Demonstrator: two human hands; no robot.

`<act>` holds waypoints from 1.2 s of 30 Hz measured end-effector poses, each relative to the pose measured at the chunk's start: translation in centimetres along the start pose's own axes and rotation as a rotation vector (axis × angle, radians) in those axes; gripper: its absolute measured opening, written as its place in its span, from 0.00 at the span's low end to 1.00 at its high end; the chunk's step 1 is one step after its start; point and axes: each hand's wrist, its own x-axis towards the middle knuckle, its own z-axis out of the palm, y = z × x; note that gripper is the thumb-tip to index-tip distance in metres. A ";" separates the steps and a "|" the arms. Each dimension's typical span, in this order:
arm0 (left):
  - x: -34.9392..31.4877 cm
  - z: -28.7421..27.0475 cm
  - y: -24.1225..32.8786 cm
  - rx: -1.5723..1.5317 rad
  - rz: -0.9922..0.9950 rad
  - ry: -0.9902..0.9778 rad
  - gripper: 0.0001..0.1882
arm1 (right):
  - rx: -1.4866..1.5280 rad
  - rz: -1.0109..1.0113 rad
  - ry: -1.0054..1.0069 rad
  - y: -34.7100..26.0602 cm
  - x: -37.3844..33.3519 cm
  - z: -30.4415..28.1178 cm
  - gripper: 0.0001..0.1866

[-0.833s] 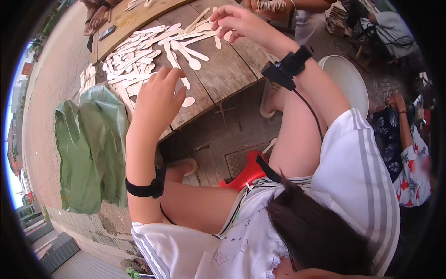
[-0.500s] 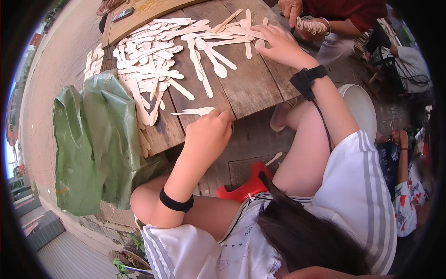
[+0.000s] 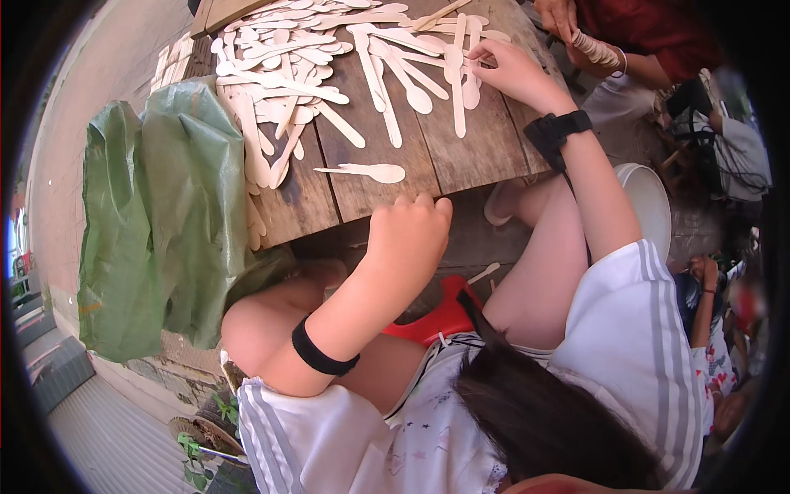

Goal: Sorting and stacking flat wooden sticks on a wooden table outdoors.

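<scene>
My right hand (image 3: 520, 76) reaches over the right part of the table, its thumb and index finger pinched at a pale wooden spoon (image 3: 471, 95). Another wooden spoon (image 3: 458, 107) lies beside that one, handle toward me. My left hand (image 3: 410, 226) is curled with its back up, just off the table's near edge; its fingertips are hidden, as is anything in them. Lying alone on the boards just beyond it is a single wooden spoon (image 3: 383, 173). A large loose pile of wooden spoons (image 3: 284, 78) covers the left and far part of the wooden table (image 3: 448, 160).
A green plastic sheet (image 3: 193, 206) hangs at the table's left side. Across the table, a person's hands (image 3: 592, 45) hold a stack of spoons. A white bucket (image 3: 646, 206) stands to my right, and a red stool (image 3: 432, 317) is beneath me.
My left hand has drawn back from the lone spoon, which now lies free. My right fingers have closed in, and the two spoons beside them have slid nearer. The view has shifted.
</scene>
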 end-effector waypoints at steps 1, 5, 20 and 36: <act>0.0 0.1 0.2 -0.006 -0.004 0.004 0.10 | 0.034 0.018 0.049 -0.2 0.0 0.1 0.19; -0.2 0.2 1.1 0.039 0.053 -0.037 0.10 | -0.065 0.095 0.175 -1.0 -0.3 -0.1 0.19; 1.8 -1.3 1.8 -0.338 0.057 0.168 0.03 | -0.037 0.348 -0.144 -2.2 -1.2 1.3 0.18; 3.1 -3.6 -3.4 -0.076 -0.108 0.717 0.32 | 0.422 -0.087 -0.116 -6.3 -3.6 -2.5 0.10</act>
